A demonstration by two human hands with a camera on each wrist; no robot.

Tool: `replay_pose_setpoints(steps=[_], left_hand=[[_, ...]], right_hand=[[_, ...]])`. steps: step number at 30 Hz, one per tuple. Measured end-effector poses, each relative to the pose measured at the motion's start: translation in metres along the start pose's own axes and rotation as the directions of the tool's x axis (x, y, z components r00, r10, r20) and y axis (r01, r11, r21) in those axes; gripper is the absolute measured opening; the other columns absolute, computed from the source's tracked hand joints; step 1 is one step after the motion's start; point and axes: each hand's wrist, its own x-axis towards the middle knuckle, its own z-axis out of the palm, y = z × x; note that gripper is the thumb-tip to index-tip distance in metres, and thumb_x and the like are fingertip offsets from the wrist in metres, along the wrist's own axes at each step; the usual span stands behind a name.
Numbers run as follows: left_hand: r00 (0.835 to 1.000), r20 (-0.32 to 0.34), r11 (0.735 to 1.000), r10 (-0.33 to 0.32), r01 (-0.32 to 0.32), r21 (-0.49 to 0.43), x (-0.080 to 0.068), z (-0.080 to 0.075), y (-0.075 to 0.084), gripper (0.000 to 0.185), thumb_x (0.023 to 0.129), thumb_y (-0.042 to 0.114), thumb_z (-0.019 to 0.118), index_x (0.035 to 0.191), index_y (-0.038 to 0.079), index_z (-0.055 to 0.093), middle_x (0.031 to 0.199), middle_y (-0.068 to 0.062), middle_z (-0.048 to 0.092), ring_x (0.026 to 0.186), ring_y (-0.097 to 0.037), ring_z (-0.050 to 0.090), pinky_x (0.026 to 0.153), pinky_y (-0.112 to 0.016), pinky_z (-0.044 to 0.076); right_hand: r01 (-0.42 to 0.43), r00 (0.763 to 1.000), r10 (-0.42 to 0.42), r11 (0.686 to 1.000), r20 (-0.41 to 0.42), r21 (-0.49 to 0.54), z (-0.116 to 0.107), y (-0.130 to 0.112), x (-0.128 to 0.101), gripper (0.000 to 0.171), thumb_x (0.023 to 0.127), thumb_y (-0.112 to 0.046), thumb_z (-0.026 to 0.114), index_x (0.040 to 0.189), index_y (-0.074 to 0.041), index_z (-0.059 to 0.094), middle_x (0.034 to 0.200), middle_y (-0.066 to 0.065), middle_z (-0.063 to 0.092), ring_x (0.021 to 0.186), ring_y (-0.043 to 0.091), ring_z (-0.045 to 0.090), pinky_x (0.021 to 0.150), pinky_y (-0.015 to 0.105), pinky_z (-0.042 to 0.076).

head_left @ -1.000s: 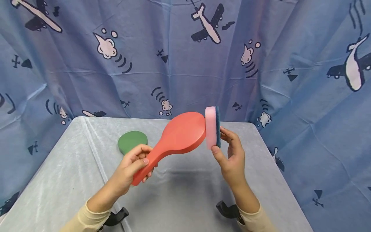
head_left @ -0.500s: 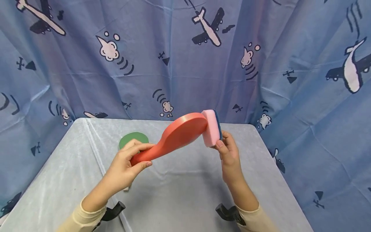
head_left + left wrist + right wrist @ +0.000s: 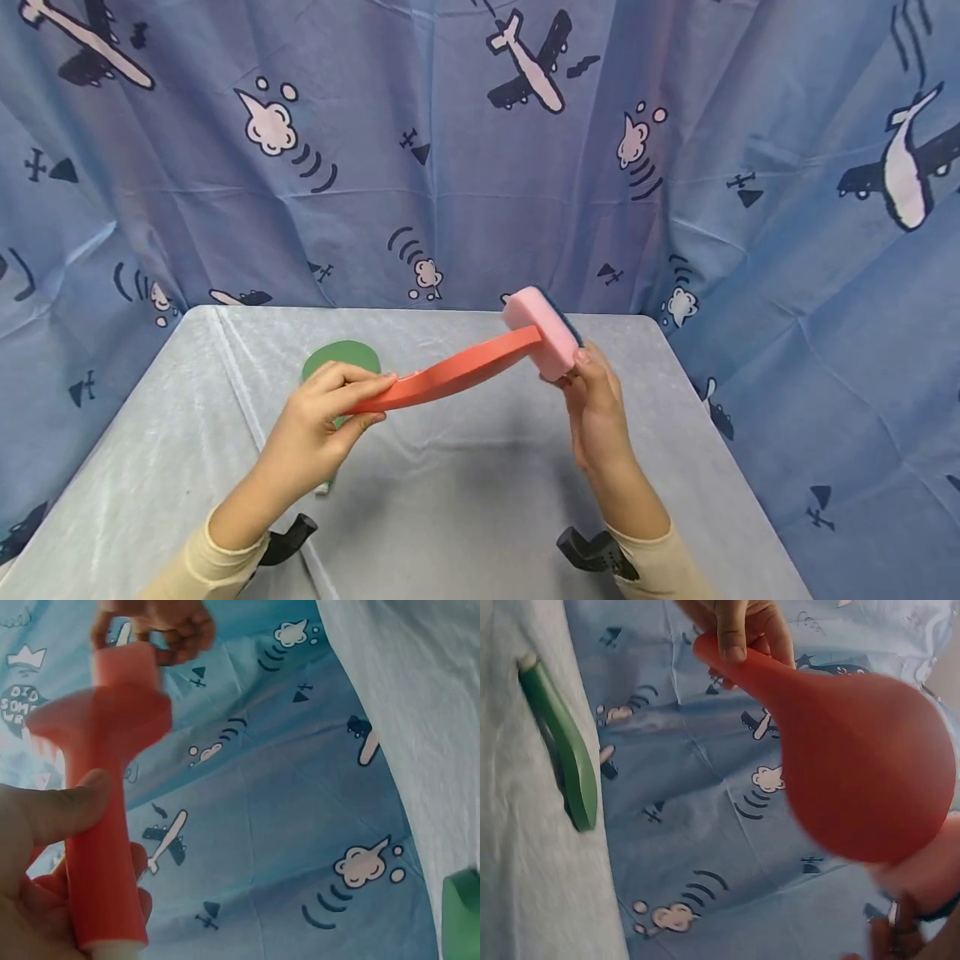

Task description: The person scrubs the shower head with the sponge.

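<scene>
A sponge (image 3: 531,308) held by the right hand (image 3: 600,417) is touched by the red paddle (image 3: 461,370) gripped in the left hand (image 3: 315,421), by which a green paddle (image 3: 341,355) on the table (image 3: 450,517) is partly hidden.

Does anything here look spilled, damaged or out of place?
Nothing stands out: the left hand grips the red paddle, the right hand holds the sponge against it, and the green paddle lies on the table. No spill or damage shows.

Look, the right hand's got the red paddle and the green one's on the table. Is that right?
Wrong hand: the head view shows the left hand holding the red paddle. The green paddle is on the table, as you said.
</scene>
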Motion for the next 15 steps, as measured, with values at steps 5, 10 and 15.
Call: replay_pose_setpoints(steps=[5, 10, 15], left_hand=[[0.986, -0.068, 0.979, 0.153, -0.142, 0.15, 0.003, 0.001, 0.001, 0.046, 0.074, 0.0, 0.086, 0.118, 0.012, 0.078, 0.105, -0.002, 0.073, 0.091, -0.021, 0.061, 0.083, -0.027, 0.043], [0.968, -0.142, 0.977, 0.205, -0.193, 0.091, 0.005, 0.001, 0.005, 0.043, 0.073, 0.003, 0.086, 0.115, 0.008, 0.078, 0.105, -0.005, 0.075, 0.091, -0.021, 0.062, 0.08, -0.024, 0.045], [0.962, -0.167, 0.976, 0.215, -0.215, 0.017, 0.003, 0.001, 0.01, 0.044, 0.071, 0.001, 0.086, 0.114, 0.006, 0.078, 0.106, -0.007, 0.075, 0.094, -0.021, 0.062, 0.08, -0.02, 0.046]], right_hand=[[0.268, 0.96, -0.279, 0.933, -0.011, -0.238, -0.002, -0.006, -0.003, 0.043, 0.096, -0.019, 0.056, 0.136, -0.005, 0.061, 0.129, 0.012, 0.059, 0.116, 0.028, 0.051, 0.093, 0.031, 0.046], [0.169, 0.984, -0.18, 0.933, -0.007, -0.318, -0.01, -0.004, 0.006, 0.039, 0.1, -0.021, 0.05, 0.135, -0.007, 0.062, 0.126, 0.004, 0.061, 0.116, 0.025, 0.051, 0.096, 0.034, 0.043], [0.075, 0.997, -0.081, 0.951, -0.009, -0.301, -0.01, -0.002, 0.008, 0.04, 0.102, -0.024, 0.046, 0.133, -0.003, 0.061, 0.125, 0.005, 0.062, 0.12, 0.026, 0.05, 0.1, 0.041, 0.039]])
